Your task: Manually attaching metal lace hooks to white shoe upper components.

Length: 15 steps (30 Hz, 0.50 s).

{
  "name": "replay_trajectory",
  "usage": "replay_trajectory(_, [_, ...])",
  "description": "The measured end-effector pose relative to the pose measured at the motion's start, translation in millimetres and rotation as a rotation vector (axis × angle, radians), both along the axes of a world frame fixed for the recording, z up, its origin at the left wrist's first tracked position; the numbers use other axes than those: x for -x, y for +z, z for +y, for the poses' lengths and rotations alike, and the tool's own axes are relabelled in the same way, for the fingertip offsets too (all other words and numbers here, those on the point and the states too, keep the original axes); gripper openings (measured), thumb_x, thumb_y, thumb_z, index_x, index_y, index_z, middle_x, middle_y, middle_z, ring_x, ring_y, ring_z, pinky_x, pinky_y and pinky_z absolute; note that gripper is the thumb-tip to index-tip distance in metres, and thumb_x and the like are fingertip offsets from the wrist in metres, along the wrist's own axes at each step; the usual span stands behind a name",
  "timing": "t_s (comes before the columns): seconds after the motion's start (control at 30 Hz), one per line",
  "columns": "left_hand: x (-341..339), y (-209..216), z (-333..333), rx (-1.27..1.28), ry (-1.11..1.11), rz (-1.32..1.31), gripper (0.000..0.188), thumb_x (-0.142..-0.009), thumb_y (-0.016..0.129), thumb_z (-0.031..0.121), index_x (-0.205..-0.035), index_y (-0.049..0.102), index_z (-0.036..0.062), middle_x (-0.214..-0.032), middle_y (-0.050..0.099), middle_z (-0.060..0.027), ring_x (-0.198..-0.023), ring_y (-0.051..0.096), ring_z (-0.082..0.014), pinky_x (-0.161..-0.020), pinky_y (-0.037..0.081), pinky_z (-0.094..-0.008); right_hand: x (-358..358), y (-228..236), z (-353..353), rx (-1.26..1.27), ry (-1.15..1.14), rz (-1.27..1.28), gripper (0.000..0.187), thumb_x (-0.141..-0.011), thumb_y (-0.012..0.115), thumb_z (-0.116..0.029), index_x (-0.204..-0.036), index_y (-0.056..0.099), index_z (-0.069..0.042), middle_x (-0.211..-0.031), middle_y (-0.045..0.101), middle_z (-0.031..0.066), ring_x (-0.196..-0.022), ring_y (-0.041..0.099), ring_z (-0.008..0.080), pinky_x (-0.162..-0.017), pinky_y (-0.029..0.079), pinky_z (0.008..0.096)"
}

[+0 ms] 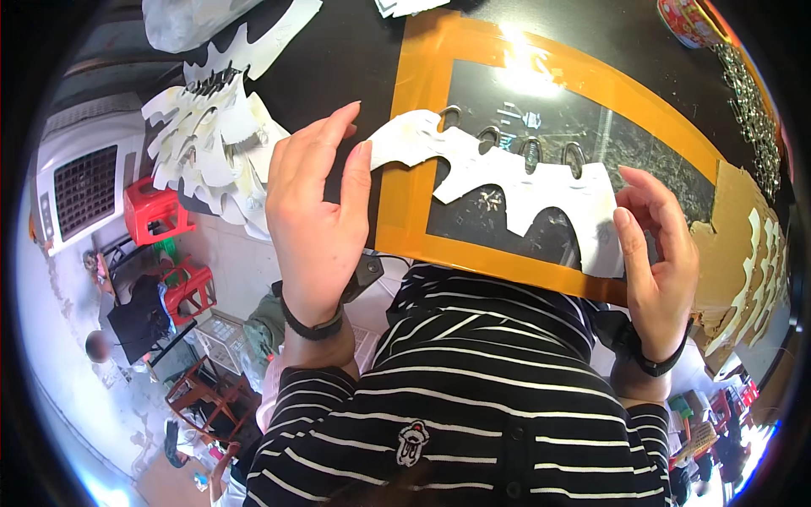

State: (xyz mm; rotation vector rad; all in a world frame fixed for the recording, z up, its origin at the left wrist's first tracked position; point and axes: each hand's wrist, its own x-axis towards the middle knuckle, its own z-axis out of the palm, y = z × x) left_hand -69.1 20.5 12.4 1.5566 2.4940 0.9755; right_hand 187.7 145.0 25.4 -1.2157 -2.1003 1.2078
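A white scalloped paper-like strip lies across a dark board edged with orange tape. Several small dark metal loops stand in the notches along its far edge. My left hand is open at the strip's left end, fingers stretched out and the thumb tip close to the strip. At the right end, my right hand has loosely curved fingers, with the thumb apart from them and near the strip's edge. Whether either thumb touches the strip I cannot tell.
A heap of similar white strips with dark loops hangs over the table's left edge. Loose metal pieces lie at the far right, beside a red patterned container. Cardboard with more white strips sits at right.
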Motion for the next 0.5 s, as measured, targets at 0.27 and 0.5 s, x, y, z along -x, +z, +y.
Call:
replay_trajectory(0.27, [-4.6,0.9,7.0,0.013,-0.056,-0.114,0.025,-0.088,0.064,0.003,-0.112,0.067,0.0019,-0.091,0.066,-0.0095,-0.086,0.059,-0.0238,-0.080,0.047,-0.0339,6.4,2.1,2.9,0.054,0.005,-0.006,0.035,-0.089,0.059,0.005,-0.123,0.060,-0.003,-0.090,0.061,0.0041,-0.078,0.057,0.0102,-0.073,0.047,0.0237])
replay_trajectory(0.5, [-7.3,1.0,9.4,0.064,-0.109,-0.074,0.027,-0.091,0.062,0.004,-0.117,0.066,0.0020,-0.090,0.064,-0.0086,-0.086,0.059,-0.0172,-0.081,0.046,-0.0283,3.0,-0.5,3.0,-0.024,0.008,-0.040,0.034,-0.087,0.060,0.007,-0.120,0.062,-0.003,-0.101,0.064,0.0077,-0.085,0.059,0.0123,-0.077,0.047,0.0240])
